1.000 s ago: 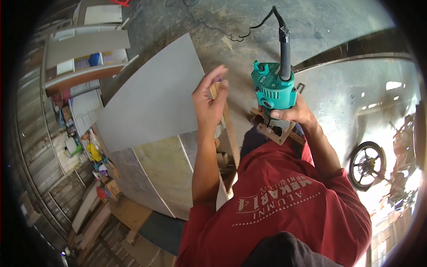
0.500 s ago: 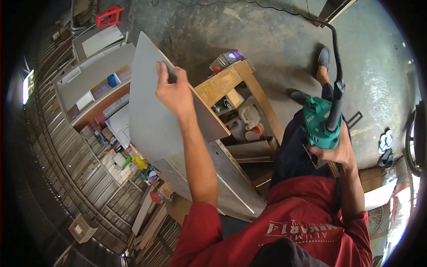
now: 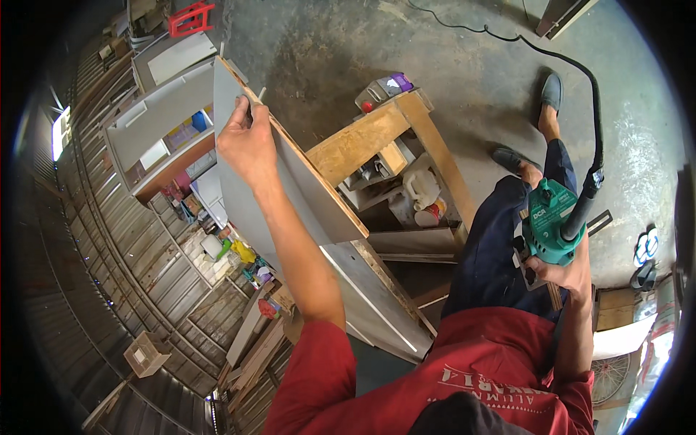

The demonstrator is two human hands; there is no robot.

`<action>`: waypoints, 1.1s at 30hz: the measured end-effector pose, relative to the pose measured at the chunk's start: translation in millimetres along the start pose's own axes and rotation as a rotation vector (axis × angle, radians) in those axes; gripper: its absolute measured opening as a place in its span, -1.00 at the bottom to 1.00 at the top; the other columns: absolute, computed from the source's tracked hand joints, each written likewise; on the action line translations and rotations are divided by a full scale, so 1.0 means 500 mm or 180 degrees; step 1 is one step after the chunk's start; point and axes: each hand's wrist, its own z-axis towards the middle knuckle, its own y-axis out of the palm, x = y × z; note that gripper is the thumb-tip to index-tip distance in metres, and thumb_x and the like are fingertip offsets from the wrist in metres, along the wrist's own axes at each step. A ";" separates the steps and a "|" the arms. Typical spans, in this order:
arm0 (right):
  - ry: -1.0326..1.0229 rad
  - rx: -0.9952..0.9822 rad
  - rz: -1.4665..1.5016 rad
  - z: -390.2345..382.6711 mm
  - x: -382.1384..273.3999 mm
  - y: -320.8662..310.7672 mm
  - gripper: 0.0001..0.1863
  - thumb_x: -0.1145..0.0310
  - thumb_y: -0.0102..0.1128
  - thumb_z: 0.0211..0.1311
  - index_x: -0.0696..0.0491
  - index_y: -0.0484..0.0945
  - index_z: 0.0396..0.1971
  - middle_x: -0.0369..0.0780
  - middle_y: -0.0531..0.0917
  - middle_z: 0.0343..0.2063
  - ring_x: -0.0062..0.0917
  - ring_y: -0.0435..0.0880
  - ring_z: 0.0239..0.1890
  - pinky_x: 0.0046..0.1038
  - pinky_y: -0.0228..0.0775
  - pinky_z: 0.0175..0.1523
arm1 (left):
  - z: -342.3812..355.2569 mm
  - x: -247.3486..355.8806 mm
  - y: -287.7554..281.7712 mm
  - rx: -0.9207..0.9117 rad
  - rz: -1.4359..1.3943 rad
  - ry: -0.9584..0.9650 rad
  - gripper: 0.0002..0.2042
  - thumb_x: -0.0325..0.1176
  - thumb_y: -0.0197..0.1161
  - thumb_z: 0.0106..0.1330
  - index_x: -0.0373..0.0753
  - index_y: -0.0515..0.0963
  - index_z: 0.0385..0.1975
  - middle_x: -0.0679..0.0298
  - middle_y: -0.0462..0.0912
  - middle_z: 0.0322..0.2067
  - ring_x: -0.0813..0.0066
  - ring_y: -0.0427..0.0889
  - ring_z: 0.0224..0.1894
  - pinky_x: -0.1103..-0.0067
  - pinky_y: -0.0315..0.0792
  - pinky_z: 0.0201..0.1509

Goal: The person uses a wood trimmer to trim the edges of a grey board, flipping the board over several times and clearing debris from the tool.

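Observation:
My left hand [image 3: 249, 148] pinches the far edge of a grey-faced board [image 3: 313, 204], thumb and fingers closed over its raw wood-coloured rim. The board stands tilted above the workbench. In my right hand [image 3: 569, 274] is a green corded trim router [image 3: 552, 223], held beside my right thigh, with a flat metal base at its lower left. A thick black cord [image 3: 597, 123] rises from the router. Part of my right hand's grip is hidden behind the tool's body.
An open wooden frame [image 3: 362, 141] beyond the board holds a jug [image 3: 422, 187] and a red-and-white tub [image 3: 431, 212]. A grey cabinet [image 3: 156, 119] stands at the left. The cord runs across the concrete floor [image 3: 464, 65]. Sandals [image 3: 645, 246] lie at the right.
My left hand and the board have shifted left, and the board has tipped so more of its edge shows. The router has moved slightly right in the picture.

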 end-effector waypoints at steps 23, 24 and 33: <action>-0.0500 -0.0089 0.1230 0.015 -0.132 0.154 -0.35 -0.09 0.24 0.21 0.17 0.44 0.05 -0.05 0.65 -0.20 -0.33 0.67 -0.19 -0.28 0.57 -0.07 | -0.336 0.017 -0.074 -0.0607 -0.1185 0.0526 -0.24 -0.65 0.14 0.08 -0.35 0.18 0.42 -0.14 0.16 0.44 -0.15 0.04 0.51 0.00 -0.03 0.53; -0.0418 -0.0105 0.1546 0.027 -0.137 0.162 -0.36 -0.10 0.21 0.22 0.17 0.44 0.03 -0.05 0.65 -0.21 -0.30 0.67 -0.19 -0.25 0.56 -0.05 | -0.341 0.038 -0.099 -0.0719 -0.1543 0.0395 -0.26 -0.63 0.14 0.11 -0.34 0.20 0.41 -0.13 0.18 0.43 -0.16 0.06 0.51 -0.01 -0.02 0.53; 0.0240 -0.0234 0.2870 0.076 -0.141 0.132 -0.37 -0.17 0.32 0.13 0.19 0.57 -0.21 -0.10 0.68 -0.31 -0.18 0.68 -0.17 -0.13 0.58 0.02 | -0.388 -0.058 -0.056 -0.0180 -0.1043 0.0842 -0.31 -0.30 0.27 0.23 -0.20 0.28 0.42 0.01 0.21 0.46 -0.10 0.10 0.51 -0.07 -0.03 0.49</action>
